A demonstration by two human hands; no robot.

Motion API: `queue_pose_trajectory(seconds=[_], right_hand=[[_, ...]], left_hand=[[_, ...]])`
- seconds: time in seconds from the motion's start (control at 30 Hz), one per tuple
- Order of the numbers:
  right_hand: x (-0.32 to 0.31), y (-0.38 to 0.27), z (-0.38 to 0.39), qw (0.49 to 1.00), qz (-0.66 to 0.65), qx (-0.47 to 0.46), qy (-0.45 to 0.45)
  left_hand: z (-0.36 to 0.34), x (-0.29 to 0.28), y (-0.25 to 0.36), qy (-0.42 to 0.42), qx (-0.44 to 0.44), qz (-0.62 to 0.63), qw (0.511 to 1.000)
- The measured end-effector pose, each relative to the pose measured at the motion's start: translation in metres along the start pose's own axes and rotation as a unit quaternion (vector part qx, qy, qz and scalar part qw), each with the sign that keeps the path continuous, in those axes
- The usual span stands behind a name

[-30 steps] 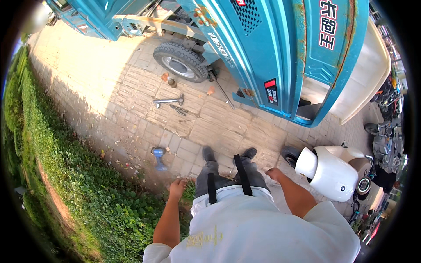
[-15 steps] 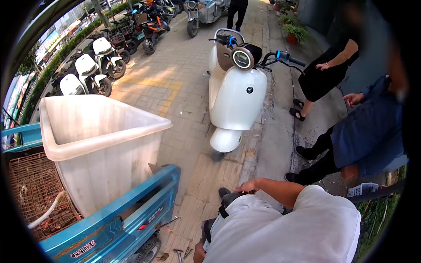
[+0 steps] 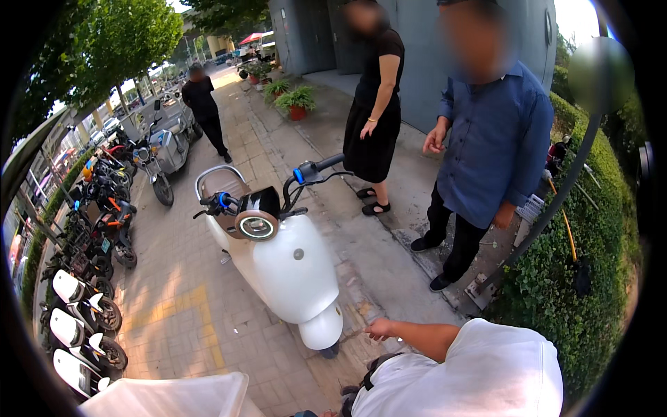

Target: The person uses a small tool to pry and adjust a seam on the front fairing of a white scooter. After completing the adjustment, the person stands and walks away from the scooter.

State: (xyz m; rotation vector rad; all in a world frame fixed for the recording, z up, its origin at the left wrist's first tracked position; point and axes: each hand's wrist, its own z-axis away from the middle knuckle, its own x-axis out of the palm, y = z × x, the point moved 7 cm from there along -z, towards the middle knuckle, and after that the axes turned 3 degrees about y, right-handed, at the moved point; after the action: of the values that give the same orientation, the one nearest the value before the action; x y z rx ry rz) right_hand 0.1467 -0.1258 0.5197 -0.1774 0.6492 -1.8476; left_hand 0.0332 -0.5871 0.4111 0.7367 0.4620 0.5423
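Note:
A white electric scooter (image 3: pixel 295 271) stands in front of me, its round headlight (image 3: pixel 256 226) and front wheel turned toward me. My right hand (image 3: pixel 379 329) reaches out from my white sleeve, just right of the scooter's front mudguard (image 3: pixel 322 329). Its fingers hang loosely apart, holding nothing, and I see no contact with the scooter. Of my left hand (image 3: pixel 328 413) only a sliver shows at the lower edge, beside my waist, with its fingers hidden. At the bottom left, the rim of a whitish plastic tub (image 3: pixel 174 393) comes into view.
Two people stand on the right, one in a blue shirt (image 3: pixel 490 146), one in black (image 3: pixel 379 83). Another person (image 3: pixel 201 101) stands farther back near a grey three-wheeler (image 3: pixel 167 142). Parked scooters (image 3: pixel 76 323) line the left. A hedge (image 3: pixel 556 299) and a pole (image 3: pixel 556 208) edge the right.
My view has swung up and to the right. The tub has dropped to the lower edge, and the blue cart side is out of view. My right hand's fingers have loosened.

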Motion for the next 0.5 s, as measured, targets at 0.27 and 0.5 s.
queue_pose_trajectory(seconds=[0.27,0.5], right_hand=[[-0.115,-0.165,-0.032,0.896,0.207,-0.206,0.335],[-0.182,-0.368,-0.057,0.809,0.082,-0.292,0.503]], left_hand=[[-0.041,-0.036,0.093,0.025,-0.128,0.038,0.991],[-0.070,-0.069,0.132,0.044,-0.170,0.012,0.984]])
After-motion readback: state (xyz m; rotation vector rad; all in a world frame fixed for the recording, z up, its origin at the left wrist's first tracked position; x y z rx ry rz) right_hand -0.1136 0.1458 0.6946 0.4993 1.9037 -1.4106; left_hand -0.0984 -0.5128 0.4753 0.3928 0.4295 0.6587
